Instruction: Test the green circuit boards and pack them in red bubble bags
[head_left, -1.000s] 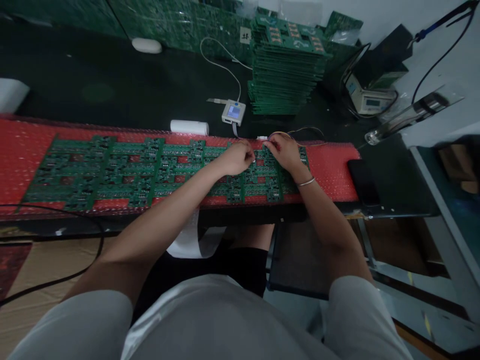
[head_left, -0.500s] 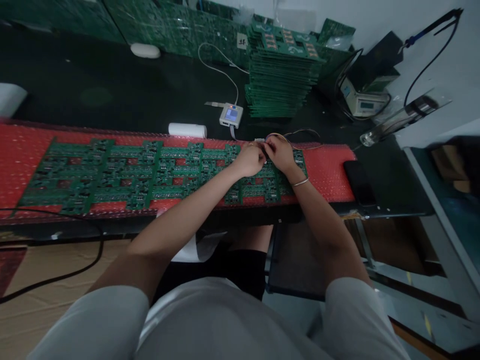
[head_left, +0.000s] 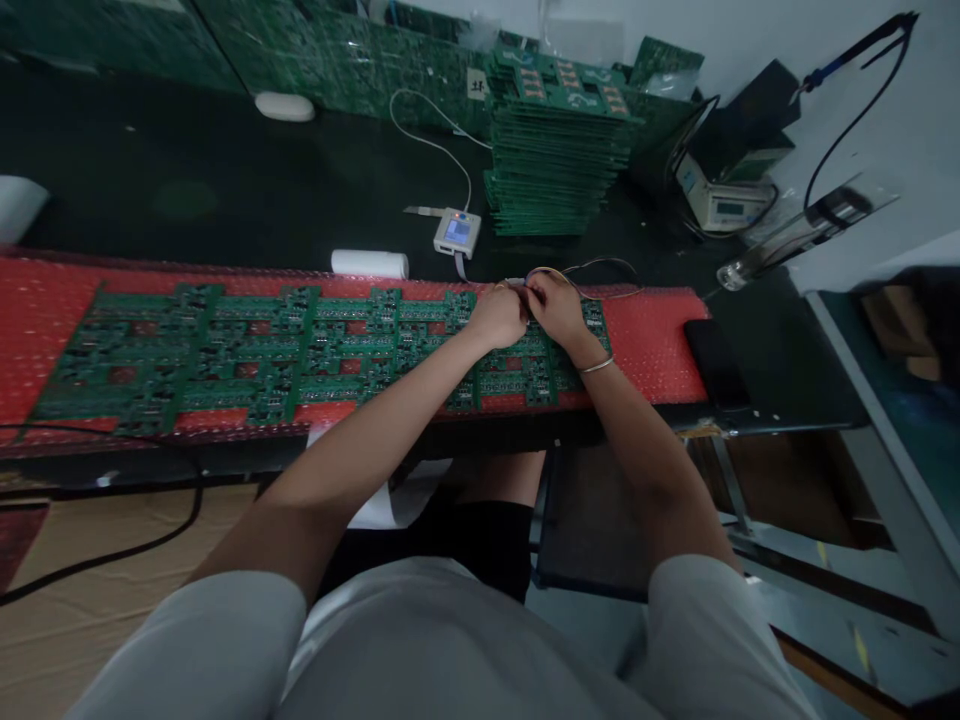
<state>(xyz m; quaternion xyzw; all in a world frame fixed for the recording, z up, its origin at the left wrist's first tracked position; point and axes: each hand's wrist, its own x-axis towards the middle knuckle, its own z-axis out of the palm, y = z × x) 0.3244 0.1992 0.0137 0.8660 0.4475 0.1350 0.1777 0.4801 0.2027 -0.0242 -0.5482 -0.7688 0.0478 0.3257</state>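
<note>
Several green circuit boards (head_left: 281,345) lie side by side in a row on red bubble wrap (head_left: 651,350). My left hand (head_left: 499,317) is closed over the right part of the row, and whatever its fingertips pinch is hidden. Just beside it, my right hand (head_left: 557,310) has its fingers bent in a pinch, with thin coloured wires (head_left: 553,271) running from the fingertips and looping behind. The two sets of fingertips nearly meet. A small white device (head_left: 457,232) with a lit screen stands behind, and a grey ribbon cable (head_left: 460,266) leads from it toward my hands.
A tall stack of green boards (head_left: 559,150) stands at the back. Near it are a digital scale (head_left: 727,205) and a clear tube (head_left: 806,235). A white roll (head_left: 370,264) borders the wrap, a black phone (head_left: 716,362) lies right, and a black cable (head_left: 150,545) hangs at front left.
Both hands stay at the same spot, with only slight finger movement. The whole view has shifted a little.
</note>
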